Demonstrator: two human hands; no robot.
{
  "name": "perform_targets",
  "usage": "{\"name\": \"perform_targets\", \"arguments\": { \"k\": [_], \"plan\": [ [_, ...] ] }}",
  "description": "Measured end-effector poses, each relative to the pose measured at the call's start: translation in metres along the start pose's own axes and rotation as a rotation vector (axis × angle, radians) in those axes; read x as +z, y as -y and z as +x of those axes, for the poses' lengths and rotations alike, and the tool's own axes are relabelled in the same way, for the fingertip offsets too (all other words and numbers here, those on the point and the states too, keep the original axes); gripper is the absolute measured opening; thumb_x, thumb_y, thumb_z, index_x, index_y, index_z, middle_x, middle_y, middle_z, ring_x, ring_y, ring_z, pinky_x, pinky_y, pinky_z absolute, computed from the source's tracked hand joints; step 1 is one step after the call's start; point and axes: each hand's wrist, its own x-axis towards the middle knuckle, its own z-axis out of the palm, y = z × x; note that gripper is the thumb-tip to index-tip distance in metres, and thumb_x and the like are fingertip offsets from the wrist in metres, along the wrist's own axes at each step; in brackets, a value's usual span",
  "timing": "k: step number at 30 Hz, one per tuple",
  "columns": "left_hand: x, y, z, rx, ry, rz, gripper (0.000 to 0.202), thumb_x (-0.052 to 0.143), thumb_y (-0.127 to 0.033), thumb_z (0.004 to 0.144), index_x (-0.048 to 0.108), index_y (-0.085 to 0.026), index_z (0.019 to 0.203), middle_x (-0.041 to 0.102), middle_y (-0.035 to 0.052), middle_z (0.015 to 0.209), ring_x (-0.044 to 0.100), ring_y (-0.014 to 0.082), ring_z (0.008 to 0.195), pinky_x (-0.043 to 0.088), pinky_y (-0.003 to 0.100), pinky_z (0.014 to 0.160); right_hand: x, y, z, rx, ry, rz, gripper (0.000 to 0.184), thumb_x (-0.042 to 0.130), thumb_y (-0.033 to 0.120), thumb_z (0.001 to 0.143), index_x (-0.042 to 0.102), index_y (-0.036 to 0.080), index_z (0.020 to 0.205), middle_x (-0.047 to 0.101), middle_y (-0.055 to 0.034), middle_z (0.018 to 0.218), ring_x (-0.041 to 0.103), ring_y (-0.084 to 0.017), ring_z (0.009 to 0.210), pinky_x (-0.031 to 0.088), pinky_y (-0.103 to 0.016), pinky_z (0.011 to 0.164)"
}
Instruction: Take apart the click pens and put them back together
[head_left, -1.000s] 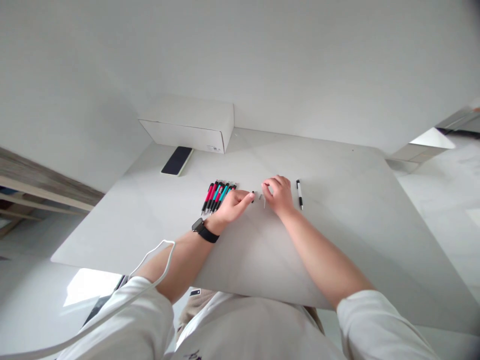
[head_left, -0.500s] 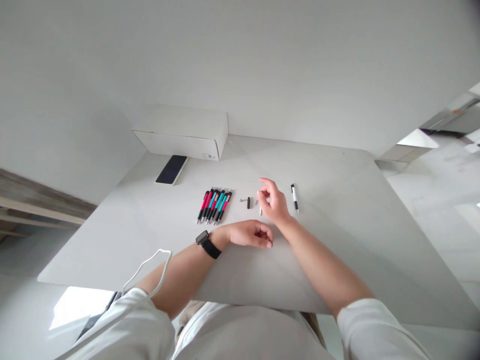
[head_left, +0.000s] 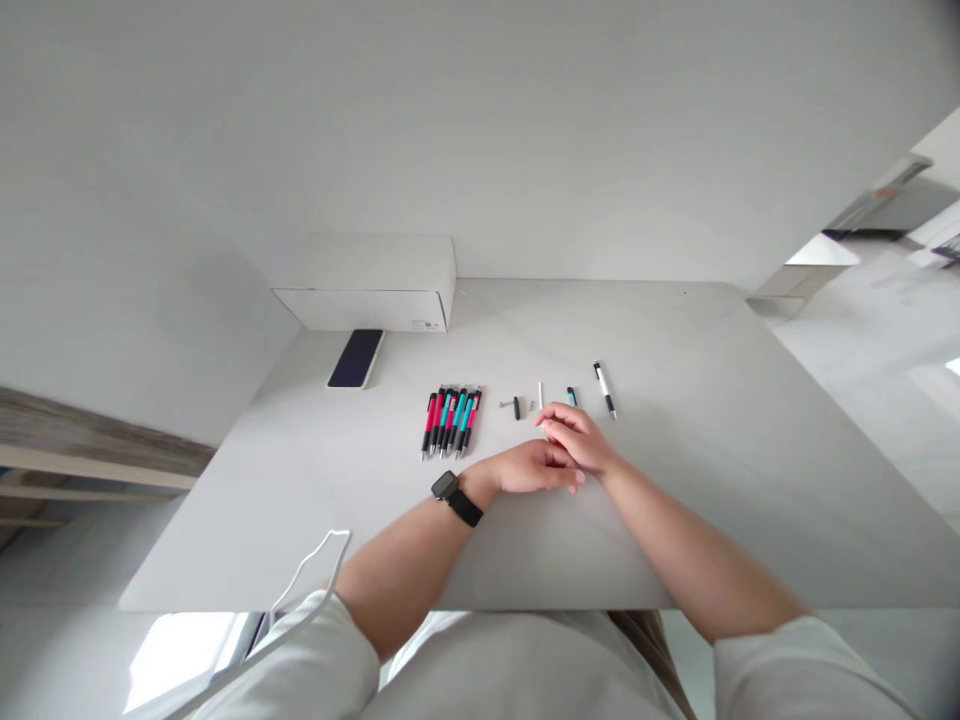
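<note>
Black grip [head_left: 516, 408], white refill [head_left: 540, 393] and teal barrel piece [head_left: 571, 396] are laid apart on the table [head_left: 690, 400], between the pen bundle [head_left: 460, 408] and a white pen [head_left: 604, 388]. Fingers of the right hand [head_left: 577, 437] are loosely bent near the refill's lower end; those of the left hand [head_left: 534, 467] are curled. Whether anything is gripped cannot be told. Risk noted: refill could be rolled away if brushed by a fingertip.

Smooth plastic pens [head_left: 448, 422] with metallic tips [head_left: 458, 454], matt cardboard box [head_left: 360, 309]

Black tube [head_left: 517, 408], white rod [head_left: 540, 394], apart
</note>
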Motion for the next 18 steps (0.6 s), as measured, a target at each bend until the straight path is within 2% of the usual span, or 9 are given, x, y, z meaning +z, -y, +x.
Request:
{"name": "perform_targets", "arguments": {
  "k": [2, 5, 9, 12, 15, 18],
  "plan": [
    [0.002, 0.0, 0.0, 0.015, -0.033, -0.007, 0.057, 0.068, -0.068, 0.091, 0.076, -0.012, 0.093, 0.054, -0.0017, 0.066, 0.045, 0.0098, 0.06, 0.036, 0.023, 0.058, 0.0, -0.002, 0.002, -0.011, 0.037, -0.01, 0.028, 0.058, 0.046, 0.096, 0.072, 0.021, 0.099, 0.051, 0.0031, 0.067, 0.043, -0.013, 0.059, 0.033, -0.026, 0.054],
    [0.003, 0.0, 0.001, 0.043, -0.062, -0.008, 0.057, 0.068, -0.068, 0.091, 0.077, -0.012, 0.091, 0.058, 0.0, 0.068, 0.049, 0.0099, 0.061, 0.039, 0.023, 0.058, -0.001, -0.002, 0.003, -0.001, 0.068, -0.028, 0.036, 0.057, 0.053, 0.098, 0.072, 0.021, 0.1, 0.049, 0.0035, 0.065, 0.043, -0.013, 0.057, 0.033, -0.025, 0.052],
    [0.002, 0.0, 0.002, -0.053, -0.074, -0.003, 0.057, 0.066, -0.068, 0.092, 0.077, -0.012, 0.095, 0.054, -0.0013, 0.065, 0.045, 0.0082, 0.054, 0.037, 0.021, 0.051, -0.001, -0.001, 0.002, 0.04, 0.069, -0.027, 0.037, 0.058, 0.056, 0.098, 0.07, 0.021, 0.1, 0.056, 0.0018, 0.071, 0.052, -0.013, 0.056, 0.037, -0.024, 0.049],
    [0.002, -0.003, 0.001, -0.104, -0.052, -0.025, 0.06, 0.066, -0.072, 0.09, 0.076, -0.013, 0.098, 0.054, -0.0013, 0.067, 0.047, 0.0084, 0.053, 0.039, 0.021, 0.048, -0.001, -0.001, 0.002, 0.119, 0.129, 0.03, 0.037, 0.056, 0.057, 0.099, 0.067, 0.023, 0.108, 0.059, 0.0026, 0.07, 0.058, -0.015, 0.051, 0.04, -0.025, 0.045],
    [0.002, -0.008, 0.0, -0.101, -0.037, -0.036, 0.063, 0.066, -0.074, 0.088, 0.076, -0.013, 0.099, 0.056, -0.0002, 0.07, 0.051, 0.0094, 0.055, 0.043, 0.021, 0.047, 0.0, -0.002, 0.003, 0.138, 0.135, 0.063, 0.031, 0.056, 0.051, 0.098, 0.067, 0.024, 0.109, 0.061, 0.0026, 0.07, 0.061, -0.016, 0.052, 0.044, -0.025, 0.046],
    [0.004, -0.011, 0.001, -0.113, -0.061, -0.026, 0.065, 0.063, -0.075, 0.089, 0.075, -0.012, 0.098, 0.056, -0.001, 0.07, 0.049, 0.0075, 0.051, 0.044, 0.021, 0.047, 0.0, -0.004, 0.006, 0.073, 0.075, 0.048, 0.018, 0.059, 0.034, 0.09, 0.069, 0.023, 0.098, 0.067, 0.0004, 0.084, 0.063, -0.015, 0.063, 0.049, -0.026, 0.053]
  ]
}}
